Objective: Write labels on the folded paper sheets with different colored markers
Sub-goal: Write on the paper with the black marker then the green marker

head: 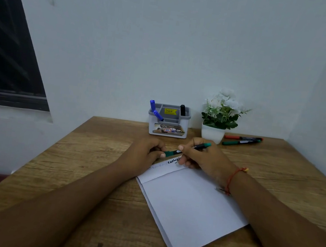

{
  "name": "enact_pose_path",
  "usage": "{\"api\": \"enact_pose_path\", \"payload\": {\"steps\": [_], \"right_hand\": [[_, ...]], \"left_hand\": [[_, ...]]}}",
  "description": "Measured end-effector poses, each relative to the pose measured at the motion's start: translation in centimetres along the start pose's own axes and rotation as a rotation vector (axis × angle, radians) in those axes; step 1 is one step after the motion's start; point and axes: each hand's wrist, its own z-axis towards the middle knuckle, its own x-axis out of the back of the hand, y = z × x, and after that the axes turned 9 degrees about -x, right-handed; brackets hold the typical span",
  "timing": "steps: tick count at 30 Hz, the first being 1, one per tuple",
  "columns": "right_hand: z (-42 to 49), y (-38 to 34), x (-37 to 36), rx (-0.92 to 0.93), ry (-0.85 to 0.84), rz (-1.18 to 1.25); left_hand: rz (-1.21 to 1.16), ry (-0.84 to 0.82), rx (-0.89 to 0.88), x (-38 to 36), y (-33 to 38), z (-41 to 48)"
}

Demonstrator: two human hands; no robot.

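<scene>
A folded white paper sheet (189, 204) lies on the wooden table (83, 165), with dark handwriting along its far edge. Just beyond that edge, my right hand (203, 159) grips the barrel of a green marker (202, 146). My left hand (146, 152) pinches the marker's green cap end (169, 153). Whether the cap is on or off the tip I cannot tell. Both hands meet over the written line.
A white and grey pen holder (168, 122) at the back holds two blue markers (155, 110) and a black one (182, 109). A potted white flower (219, 116) stands to its right. A red marker (242, 137) and a green marker (241, 142) lie beside the pot.
</scene>
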Motion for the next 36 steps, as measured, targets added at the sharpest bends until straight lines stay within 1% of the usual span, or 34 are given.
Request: {"api": "enact_pose_path", "payload": {"steps": [5,10,13,15,21,24,29,31,33,34,36], "right_hand": [[0.0,0.0,0.0,-0.003,-0.014,-0.009],[0.0,0.0,0.1,0.009,-0.009,-0.015],[0.2,0.0,-0.3,-0.01,-0.003,-0.121],[0.4,0.2,-0.6,-0.028,0.006,-0.186],[0.7,0.8,-0.7,-0.02,0.05,-0.279],[0.7,1.0,-0.6,-0.007,0.071,-0.323],[0.8,1.1,-0.5,0.003,0.074,-0.361],[0.7,1.1,-0.5,0.004,0.075,-0.376],[0.6,1.1,-0.5,0.007,0.078,-0.374],[0.6,1.1,-0.5,0.009,0.08,-0.376],[0.6,1.1,-0.5,0.016,0.082,-0.389]], "left_hand": [[-0.005,-0.021,0.027,-0.1,0.1,-0.2],[-0.004,0.015,0.036,0.0,0.2,-0.1],[0.04,0.047,0.044,0.1,0.1,0.5],[0.103,0.096,0.056,0.2,-0.3,0.7],[0.215,0.113,0.278,1.4,-3.1,0.6],[0.213,0.123,0.32,1.7,-3.6,0.6],[0.23,0.101,0.299,2.0,-3.5,0.3],[0.234,0.129,0.257,2.1,-2.9,0.2],[0.167,0.137,0.185,2.3,-2.0,0.1],[0.106,0.105,0.152,2.3,-1.5,0.1],[-0.027,-0.016,0.114,2.1,-0.8,-0.1]]}}
